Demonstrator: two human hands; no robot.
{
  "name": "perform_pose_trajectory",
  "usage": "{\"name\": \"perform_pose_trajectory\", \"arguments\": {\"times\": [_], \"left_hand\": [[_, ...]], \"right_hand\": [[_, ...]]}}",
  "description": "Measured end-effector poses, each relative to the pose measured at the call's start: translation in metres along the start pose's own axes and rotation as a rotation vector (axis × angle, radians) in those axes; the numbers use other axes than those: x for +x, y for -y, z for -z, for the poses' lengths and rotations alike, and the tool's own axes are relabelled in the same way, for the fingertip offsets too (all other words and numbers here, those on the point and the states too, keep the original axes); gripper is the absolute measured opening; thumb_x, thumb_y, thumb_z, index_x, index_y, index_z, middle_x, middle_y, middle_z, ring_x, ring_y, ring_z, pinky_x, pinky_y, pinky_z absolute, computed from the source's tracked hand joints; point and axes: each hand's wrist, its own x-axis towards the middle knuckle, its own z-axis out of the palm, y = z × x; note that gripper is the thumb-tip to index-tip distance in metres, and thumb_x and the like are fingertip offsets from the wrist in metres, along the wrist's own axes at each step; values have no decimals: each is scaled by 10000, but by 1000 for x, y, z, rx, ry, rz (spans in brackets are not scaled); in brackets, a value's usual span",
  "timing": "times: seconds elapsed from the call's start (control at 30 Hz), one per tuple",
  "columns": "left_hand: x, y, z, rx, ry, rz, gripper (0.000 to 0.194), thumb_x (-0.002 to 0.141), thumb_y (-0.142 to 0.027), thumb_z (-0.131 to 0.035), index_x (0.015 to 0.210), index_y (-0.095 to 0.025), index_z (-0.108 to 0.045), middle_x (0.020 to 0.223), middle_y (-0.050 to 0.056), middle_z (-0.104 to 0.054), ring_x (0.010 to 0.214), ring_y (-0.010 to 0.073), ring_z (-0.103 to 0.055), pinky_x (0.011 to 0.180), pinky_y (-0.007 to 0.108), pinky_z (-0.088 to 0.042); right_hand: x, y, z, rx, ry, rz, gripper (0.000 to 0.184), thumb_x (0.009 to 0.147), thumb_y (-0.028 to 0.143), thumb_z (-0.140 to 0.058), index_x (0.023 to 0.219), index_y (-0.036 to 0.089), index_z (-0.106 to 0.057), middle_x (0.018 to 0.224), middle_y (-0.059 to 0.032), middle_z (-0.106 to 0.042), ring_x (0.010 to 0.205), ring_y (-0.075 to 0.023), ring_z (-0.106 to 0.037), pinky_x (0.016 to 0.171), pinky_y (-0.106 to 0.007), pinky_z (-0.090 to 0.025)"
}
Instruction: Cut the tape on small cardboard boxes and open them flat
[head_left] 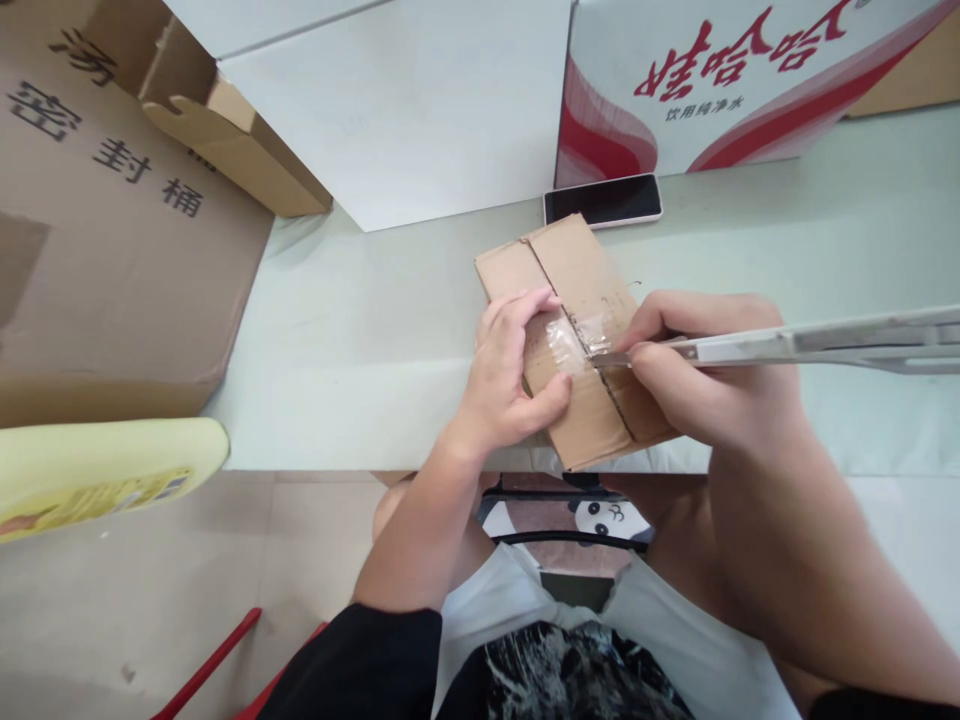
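Note:
A small flat cardboard box (pixel 574 270) lies tilted near the table's front edge, with a seam along its top and clear tape (pixel 564 345) across the seam. My left hand (pixel 510 370) grips the box at its left side, fingers and thumb curled onto the top. In my right hand (pixel 720 370) is a utility knife (pixel 795 347) with a long whitish handle pointing right. The knife's blade tip touches the seam beside the tape. My right fingers pinch the knife close to the blade, over the right part of the box.
A phone (pixel 604 200) lies behind the box, before a red and white carton (pixel 675 130). A large white box (pixel 420 110) stands at the back. Brown cartons (pixel 127 290) and a yellow-green container (pixel 112 470) are at left. The table's front edge runs above my lap.

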Motion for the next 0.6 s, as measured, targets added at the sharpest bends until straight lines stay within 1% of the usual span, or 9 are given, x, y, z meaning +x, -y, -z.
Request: {"name": "perform_pose_trajectory", "arguments": {"times": [0.2, 0.37, 0.6], "left_hand": [[0, 1, 1, 5, 4, -13, 688, 949, -543, -579, 1537, -279, -340, 1370, 123, -597, 1348, 319, -526, 1162, 535, -430], [0, 1, 0, -11, -2, -8, 686, 944, -534, -590, 1534, -282, -349, 1377, 120, -597, 1337, 317, -529, 1169, 536, -427], [0, 1, 0, -28, -16, -3, 679, 938, -522, -605, 1524, -269, -373, 1374, 118, -595, 1334, 316, -522, 1178, 532, -410]], "right_hand": [[2, 0, -2, 1, 7, 12, 124, 679, 170, -519, 574, 233, -497, 472, 49, -439, 455, -107, -342, 512, -293, -310], [4, 3, 0, -16, 54, -3, 128, 679, 168, -517, 568, 229, -504, 467, 48, -446, 458, -102, -359, 517, -287, -321], [4, 3, -1, -52, 111, 0, 129, 681, 175, -533, 557, 212, -527, 472, 38, -479, 458, -95, -389, 495, -270, -305]]}}
